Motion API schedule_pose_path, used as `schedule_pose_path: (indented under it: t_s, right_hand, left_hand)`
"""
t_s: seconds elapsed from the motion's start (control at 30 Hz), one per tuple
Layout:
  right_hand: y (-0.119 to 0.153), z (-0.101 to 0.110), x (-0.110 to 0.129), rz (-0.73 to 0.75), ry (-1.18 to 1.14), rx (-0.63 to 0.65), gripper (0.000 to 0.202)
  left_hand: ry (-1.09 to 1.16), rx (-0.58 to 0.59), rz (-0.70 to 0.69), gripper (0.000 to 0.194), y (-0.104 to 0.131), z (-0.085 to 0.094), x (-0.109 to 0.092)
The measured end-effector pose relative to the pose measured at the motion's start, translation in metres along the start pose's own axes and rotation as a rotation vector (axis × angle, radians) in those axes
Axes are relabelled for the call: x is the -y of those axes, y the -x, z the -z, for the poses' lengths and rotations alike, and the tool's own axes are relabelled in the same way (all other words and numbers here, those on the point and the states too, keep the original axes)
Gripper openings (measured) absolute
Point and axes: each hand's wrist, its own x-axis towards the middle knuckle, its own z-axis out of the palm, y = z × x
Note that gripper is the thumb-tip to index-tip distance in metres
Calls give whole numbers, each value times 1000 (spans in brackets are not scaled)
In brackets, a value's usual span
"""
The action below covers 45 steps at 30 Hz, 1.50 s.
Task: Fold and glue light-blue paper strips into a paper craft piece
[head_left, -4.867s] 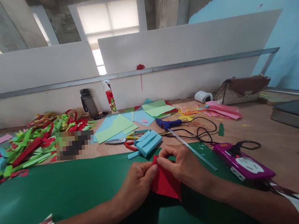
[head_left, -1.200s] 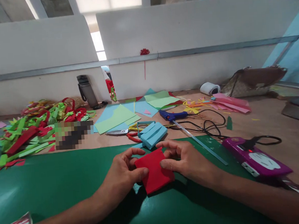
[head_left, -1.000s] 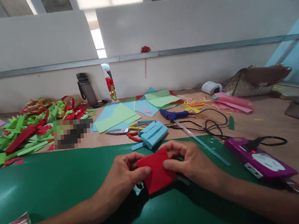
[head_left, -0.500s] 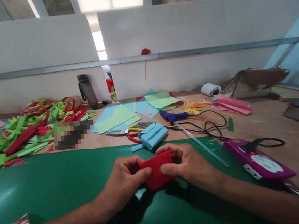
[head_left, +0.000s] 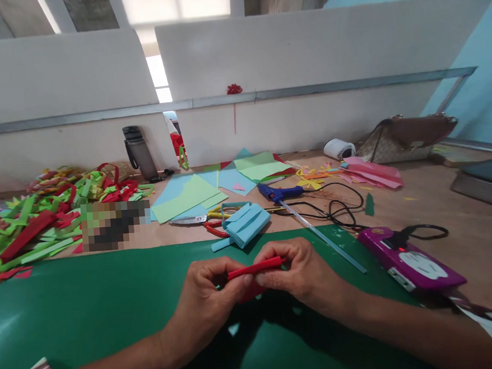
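Between my two hands is a folded piece of red paper (head_left: 255,267), held above the green mat (head_left: 110,289) and tilted so that its top edge faces me. My left hand (head_left: 213,291) pinches its left end, thumb in front. At the right end my right hand (head_left: 296,268) grips it the same way, the thumbs almost meeting. Just beyond my fingers lies a folded light blue paper piece (head_left: 249,225) with a small blue strip beside it. Scissors with red handles (head_left: 215,227) rest behind that, partly covered by the blue piece.
A blue glue gun (head_left: 282,193) with a long clear stick lies at centre right, its black cable running to a purple power strip (head_left: 411,260). Coloured paper strips (head_left: 42,221) pile up at left. Paper sheets (head_left: 192,196), a bottle (head_left: 140,152) and a handbag (head_left: 406,136) stand farther back.
The red paper has tipped from showing its broad face to showing mostly its narrow top edge. Both hands still hold it. The whole view has shifted slightly.
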Motion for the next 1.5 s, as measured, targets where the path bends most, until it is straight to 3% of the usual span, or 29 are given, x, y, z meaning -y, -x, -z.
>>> schedule_pose_path:
  t_s: [0.33, 0.53, 0.77, 1.0, 1.23, 1.5]
  right_hand:
    - [2, 1, 8, 22, 0, -74, 13]
    - [2, 1, 9, -9, -63, -127, 18]
    - [3, 6, 2, -52, -117, -87, 30]
    - [-1, 5, 3, -42, -94, -109, 34]
    - [-7, 8, 3, -47, -118, -83, 23]
    - [-14, 11, -7, -105, -287, -133, 28]
  left_hand:
    - [35, -35, -67, 15, -1, -2, -3]
    - [177, -14, 88, 22, -3, -3, -3]
    - [517, 50, 278, 28, -3, -1, 5]
    - [544, 74, 237, 33, -4, 1, 9]
    - [641, 64, 233, 32, -8, 1, 7]
    - [782, 78, 258, 44, -10, 2, 14]
